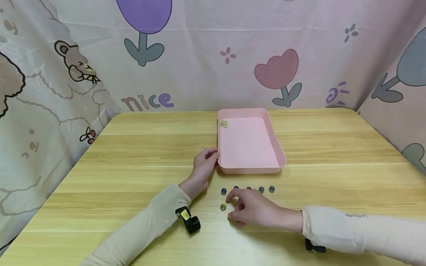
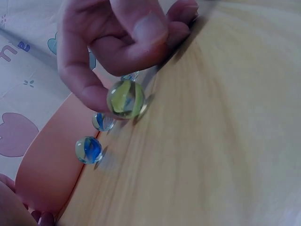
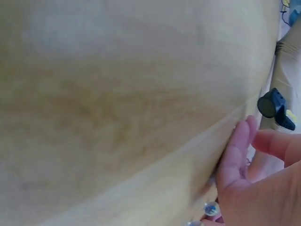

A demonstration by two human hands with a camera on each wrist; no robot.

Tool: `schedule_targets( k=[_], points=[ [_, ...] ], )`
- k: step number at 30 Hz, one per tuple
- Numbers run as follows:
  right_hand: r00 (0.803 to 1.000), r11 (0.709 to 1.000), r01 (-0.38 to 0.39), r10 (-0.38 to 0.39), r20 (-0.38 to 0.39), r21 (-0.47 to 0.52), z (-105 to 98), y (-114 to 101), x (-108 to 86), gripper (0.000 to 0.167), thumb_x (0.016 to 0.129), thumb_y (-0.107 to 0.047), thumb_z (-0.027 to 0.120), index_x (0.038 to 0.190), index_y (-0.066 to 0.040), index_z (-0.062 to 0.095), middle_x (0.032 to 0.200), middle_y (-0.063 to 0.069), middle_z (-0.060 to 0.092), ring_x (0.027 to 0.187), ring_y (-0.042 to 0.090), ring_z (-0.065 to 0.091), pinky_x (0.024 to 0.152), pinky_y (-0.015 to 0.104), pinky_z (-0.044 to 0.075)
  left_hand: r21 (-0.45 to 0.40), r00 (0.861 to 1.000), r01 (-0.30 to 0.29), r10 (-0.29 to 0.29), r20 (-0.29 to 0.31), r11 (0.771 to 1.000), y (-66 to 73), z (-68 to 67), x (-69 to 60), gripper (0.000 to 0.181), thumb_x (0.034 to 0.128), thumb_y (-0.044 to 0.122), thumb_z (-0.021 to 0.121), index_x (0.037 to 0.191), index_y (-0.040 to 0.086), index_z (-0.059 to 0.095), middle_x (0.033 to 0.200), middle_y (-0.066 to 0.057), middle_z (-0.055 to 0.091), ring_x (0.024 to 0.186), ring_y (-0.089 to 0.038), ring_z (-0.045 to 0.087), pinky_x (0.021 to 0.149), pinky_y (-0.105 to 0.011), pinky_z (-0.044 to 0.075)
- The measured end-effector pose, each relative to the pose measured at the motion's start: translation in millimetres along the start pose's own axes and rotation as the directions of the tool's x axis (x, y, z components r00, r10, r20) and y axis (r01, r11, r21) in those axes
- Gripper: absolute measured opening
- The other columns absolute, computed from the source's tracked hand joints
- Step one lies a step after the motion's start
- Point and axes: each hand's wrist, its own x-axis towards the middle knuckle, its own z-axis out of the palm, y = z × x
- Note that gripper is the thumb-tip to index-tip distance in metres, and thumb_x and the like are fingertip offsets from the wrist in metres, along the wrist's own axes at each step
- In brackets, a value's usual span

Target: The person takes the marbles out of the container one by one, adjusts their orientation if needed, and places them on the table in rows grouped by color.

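My left hand (image 1: 203,166) grips the left front corner of a pink tray (image 1: 281,157), its fingertips at the tray's wall. My right hand (image 1: 253,208) hovers low over the wooden table, thumb and index finger apart with nothing between them. Just left of those fingers lies a clear marble with yellow-green swirls (image 1: 223,207), seen large as a yellow marble (image 2: 125,99) in the left wrist view. Behind the hand runs a row of several blue-swirled marbles (image 1: 271,189), some partly covered by it. A few yellow-green marbles (image 1: 224,123) rest in the tray's back left corner.
The wooden table (image 1: 149,147) extends to both sides of the tray. A printed cloth (image 1: 199,74) hangs behind and at the sides. Black wrist cameras (image 1: 192,224) are strapped to both sleeves.
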Motion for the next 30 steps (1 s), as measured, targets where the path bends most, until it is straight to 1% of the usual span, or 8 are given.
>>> schedule_targets(
  k=[3,7,10,17,26,30],
  points=[
    [1.000,1.000,0.007,-0.007,0.004,-0.018,-3.2,-0.3,-4.7,0.031,0.080,-0.004,0.071,0.109,-0.001,0.059,0.063,-0.007,0.060,0.055,0.009,0.055,0.051,0.021,0.043,-0.002,1.000,-0.004,0.004,0.002,1.000,0.8,0.2,0.5,0.026,0.0946,0.008,0.058,0.118,-0.003,0.062,0.112,-0.012,0.059,0.098,-0.020,0.057,0.090,-0.030,0.048],
    [1.000,1.000,0.000,0.000,0.010,-0.024,-6.8,0.2,-10.6,0.032,0.078,-0.004,0.071,0.109,-0.001,0.059,0.068,-0.007,0.059,0.060,0.008,0.054,0.056,0.022,0.045,-0.001,1.000,-0.009,0.009,0.005,1.000,1.2,0.4,0.8,0.026,0.0946,0.008,0.058,0.118,-0.003,0.062,0.113,-0.013,0.059,0.100,-0.020,0.057,0.091,-0.030,0.048],
    [0.999,1.000,-0.026,0.026,0.020,-0.006,-8.2,0.1,-14.0,0.033,0.078,-0.004,0.072,0.109,-0.001,0.060,0.070,-0.006,0.059,0.062,0.009,0.055,0.058,0.022,0.045,-0.002,1.000,-0.007,0.007,0.004,1.000,0.9,0.5,0.6,0.026,0.0947,0.007,0.058,0.118,-0.003,0.062,0.113,-0.013,0.059,0.100,-0.020,0.057,0.091,-0.030,0.048],
    [0.996,0.996,-0.083,0.081,0.040,0.042,-10.3,0.0,-21.5,0.034,0.077,-0.004,0.073,0.108,-0.002,0.060,0.072,-0.003,0.059,0.064,0.012,0.055,0.057,0.022,0.044,-0.005,1.000,-0.002,0.002,0.003,1.000,-0.2,0.4,1.1,0.026,0.0947,0.007,0.058,0.118,-0.003,0.062,0.113,-0.012,0.059,0.098,-0.019,0.057,0.090,-0.030,0.048],
    [0.994,0.992,-0.102,0.098,0.050,0.072,-13.8,1.1,-28.0,0.034,0.078,-0.007,0.075,0.109,-0.005,0.060,0.075,-0.003,0.059,0.068,0.013,0.056,0.060,0.023,0.045,0.001,1.000,0.001,-0.001,0.002,1.000,-0.5,0.4,0.3,0.026,0.0949,0.008,0.058,0.119,-0.002,0.062,0.115,-0.013,0.059,0.100,-0.020,0.057,0.091,-0.030,0.048],
    [0.992,0.991,-0.108,0.102,0.071,0.083,-16.2,-0.3,-28.0,0.034,0.078,-0.006,0.075,0.108,-0.004,0.061,0.075,-0.002,0.059,0.067,0.013,0.057,0.060,0.022,0.045,0.011,1.000,0.005,-0.005,0.001,1.000,0.5,-0.1,-0.2,0.026,0.0951,0.008,0.058,0.119,-0.002,0.062,0.115,-0.013,0.059,0.101,-0.020,0.058,0.092,-0.031,0.048]
  ],
)
